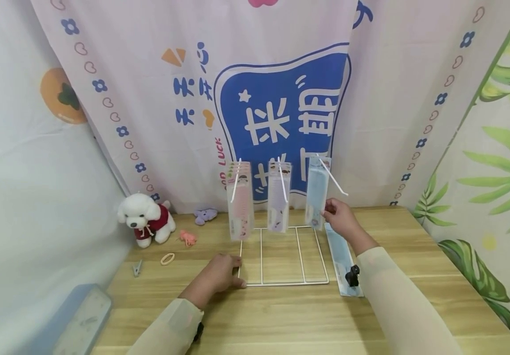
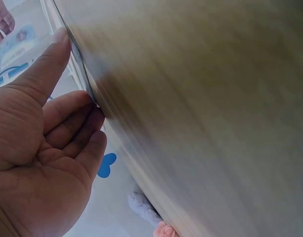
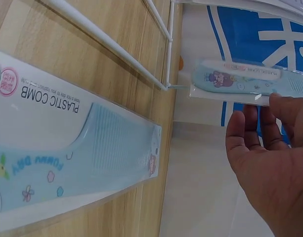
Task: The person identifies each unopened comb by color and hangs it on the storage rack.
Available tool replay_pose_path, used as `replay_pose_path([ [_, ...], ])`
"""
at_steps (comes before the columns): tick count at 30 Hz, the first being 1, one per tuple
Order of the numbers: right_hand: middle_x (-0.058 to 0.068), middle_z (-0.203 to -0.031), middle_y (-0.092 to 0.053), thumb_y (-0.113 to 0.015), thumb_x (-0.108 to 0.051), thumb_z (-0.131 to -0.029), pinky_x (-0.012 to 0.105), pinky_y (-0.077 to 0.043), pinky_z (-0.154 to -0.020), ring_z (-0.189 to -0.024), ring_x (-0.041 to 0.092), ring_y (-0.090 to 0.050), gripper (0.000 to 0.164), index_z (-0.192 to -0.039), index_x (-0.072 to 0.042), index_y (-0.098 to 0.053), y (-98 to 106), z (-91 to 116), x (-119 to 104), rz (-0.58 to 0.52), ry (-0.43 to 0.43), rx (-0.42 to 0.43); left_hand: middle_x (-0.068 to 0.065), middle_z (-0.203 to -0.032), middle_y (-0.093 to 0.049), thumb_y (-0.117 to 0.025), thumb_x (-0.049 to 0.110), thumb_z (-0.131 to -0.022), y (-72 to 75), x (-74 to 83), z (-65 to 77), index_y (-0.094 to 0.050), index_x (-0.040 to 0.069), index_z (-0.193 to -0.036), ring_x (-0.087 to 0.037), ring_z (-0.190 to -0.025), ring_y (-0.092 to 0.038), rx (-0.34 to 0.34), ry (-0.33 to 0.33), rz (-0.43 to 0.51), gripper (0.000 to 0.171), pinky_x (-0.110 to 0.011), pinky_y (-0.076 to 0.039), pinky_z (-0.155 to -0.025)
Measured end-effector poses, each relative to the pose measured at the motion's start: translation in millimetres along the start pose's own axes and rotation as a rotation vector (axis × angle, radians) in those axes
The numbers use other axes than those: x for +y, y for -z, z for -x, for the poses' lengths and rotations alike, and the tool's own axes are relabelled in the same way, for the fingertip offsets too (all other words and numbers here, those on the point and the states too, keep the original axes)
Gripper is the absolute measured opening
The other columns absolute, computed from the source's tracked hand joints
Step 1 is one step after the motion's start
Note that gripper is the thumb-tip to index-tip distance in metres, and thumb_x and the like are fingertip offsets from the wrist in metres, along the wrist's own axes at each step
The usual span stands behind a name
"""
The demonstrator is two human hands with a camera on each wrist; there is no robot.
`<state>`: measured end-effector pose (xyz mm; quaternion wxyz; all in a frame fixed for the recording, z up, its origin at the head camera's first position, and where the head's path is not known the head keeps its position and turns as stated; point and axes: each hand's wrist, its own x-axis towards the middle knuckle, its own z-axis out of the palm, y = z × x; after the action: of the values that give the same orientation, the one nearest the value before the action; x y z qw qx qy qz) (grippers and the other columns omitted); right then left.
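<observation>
In the head view my right hand [image 1: 345,218] pinches the lower edge of a blue packaged plastic comb [image 1: 318,192], which hangs from the right prong of a white wire display rack [image 1: 286,284]. The right wrist view shows the thumb and fingers at that comb's package [image 3: 223,81]. My left hand [image 1: 218,272] holds the rack's base at its front left corner, thumb and fingertips against the wire. Another packaged blue comb [image 3: 116,143] lies on the table beside the base. Several pink comb packages [image 1: 242,212] hang on the left prong, purple ones [image 1: 278,204] on the middle.
To the left on the wooden table [image 1: 290,320] are a white plush dog [image 1: 141,217], a purple toy [image 1: 205,215], a coral toy [image 1: 187,238], a ring [image 1: 167,259] and a grey clip [image 1: 137,268]. A blue-edged box [image 1: 82,320] stands front left. Printed curtain [image 1: 184,162] hangs behind.
</observation>
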<state>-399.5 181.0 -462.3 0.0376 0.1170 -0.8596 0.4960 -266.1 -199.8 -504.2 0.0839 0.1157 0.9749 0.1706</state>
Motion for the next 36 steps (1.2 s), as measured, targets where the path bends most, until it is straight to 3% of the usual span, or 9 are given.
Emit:
replay_pose_path([
  [7,0.026,-0.124,-0.069,-0.060,-0.008,-0.111,0.028,-0.060,-0.088,-0.115,0.039,-0.068,0.024,-0.130,0.008,-0.063,0.9,3.0,-0.3,-0.040,-0.038,0.001,-0.011,-0.152,-0.068,-0.095,0.036,-0.085,1.6,2.5,1.2,-0.072,0.002,-0.141,-0.047,-0.146,-0.055,0.002,0.005,0.006,0.069,-0.057,-0.045,-0.125],
  [12,0.029,-0.131,-0.069,-0.060,-0.008,-0.111,0.029,-0.062,-0.092,-0.120,0.040,-0.069,0.030,-0.136,0.009,-0.061,1.1,4.6,3.0,-0.048,-0.020,0.004,-0.012,-0.152,-0.068,-0.094,0.038,-0.085,1.2,1.6,0.6,-0.073,0.002,-0.140,-0.047,-0.146,-0.055,0.002,0.005,-0.008,0.069,-0.057,-0.044,-0.126],
  [16,0.030,-0.131,-0.069,-0.063,-0.009,-0.110,0.038,-0.063,-0.098,-0.121,0.041,-0.069,0.033,-0.137,0.010,-0.061,4.7,11.4,8.9,-0.001,0.005,0.026,-0.011,-0.152,-0.068,-0.094,0.039,-0.085,0.4,1.4,0.3,-0.073,0.002,-0.140,-0.046,-0.147,-0.055,0.001,0.005,-0.009,0.070,-0.057,-0.043,-0.126],
  [18,0.029,-0.128,-0.070,-0.065,-0.010,-0.108,0.045,-0.063,-0.101,-0.120,0.043,-0.069,0.034,-0.135,0.010,-0.061,6.8,18.8,11.5,0.046,0.005,0.033,-0.011,-0.152,-0.068,-0.094,0.038,-0.085,0.1,1.2,0.4,-0.073,0.002,-0.140,-0.046,-0.147,-0.055,0.003,0.001,-0.009,0.069,-0.056,-0.044,-0.126],
  [22,0.028,-0.124,-0.071,-0.072,-0.019,-0.105,0.056,-0.061,-0.101,-0.116,0.043,-0.069,0.041,-0.133,0.010,-0.062,8.1,41.8,12.4,0.255,-0.055,0.012,-0.012,-0.151,-0.068,-0.094,0.038,-0.085,0.8,1.1,0.6,-0.073,0.001,-0.139,-0.046,-0.146,-0.056,0.007,-0.008,-0.003,0.069,-0.056,-0.045,-0.125],
  [25,0.031,-0.130,-0.067,-0.074,-0.030,-0.104,0.059,-0.060,-0.100,-0.114,0.043,-0.068,0.058,-0.140,0.012,-0.057,6.3,63.2,10.7,0.442,-0.154,-0.044,-0.013,-0.151,-0.068,-0.094,0.038,-0.085,1.5,1.2,0.0,-0.073,0.001,-0.139,-0.045,-0.146,-0.057,0.011,-0.013,0.000,0.069,-0.056,-0.045,-0.125],
  [28,0.037,-0.130,-0.062,-0.078,-0.036,-0.100,0.059,-0.061,-0.095,-0.106,0.042,-0.066,0.079,-0.147,0.019,-0.047,3.1,82.4,9.7,0.560,-0.236,-0.104,-0.014,-0.149,-0.069,-0.095,0.037,-0.084,1.3,0.5,-1.0,-0.073,0.000,-0.138,-0.046,-0.144,-0.058,0.022,-0.026,-0.010,0.069,-0.056,-0.046,-0.123],
  [32,0.036,-0.117,-0.059,-0.085,-0.036,-0.094,0.054,-0.060,-0.085,-0.094,0.038,-0.061,0.093,-0.145,0.028,-0.040,0.9,100.2,12.8,0.634,-0.293,-0.152,-0.014,-0.146,-0.071,-0.096,0.036,-0.084,0.2,0.0,-1.8,-0.074,0.000,-0.138,-0.048,-0.142,-0.059,0.030,-0.034,-0.019,0.069,-0.057,-0.047,-0.123],
  [36,0.034,-0.110,-0.061,-0.086,-0.030,-0.093,0.046,-0.059,-0.073,-0.089,0.036,-0.060,0.092,-0.144,0.029,-0.038,3.3,107.6,19.2,0.656,-0.337,-0.179,-0.013,-0.147,-0.071,-0.095,0.036,-0.084,-0.8,0.9,-1.4,-0.074,0.001,-0.138,-0.048,-0.142,-0.058,0.024,-0.023,-0.014,0.068,-0.058,-0.047,-0.123],
])
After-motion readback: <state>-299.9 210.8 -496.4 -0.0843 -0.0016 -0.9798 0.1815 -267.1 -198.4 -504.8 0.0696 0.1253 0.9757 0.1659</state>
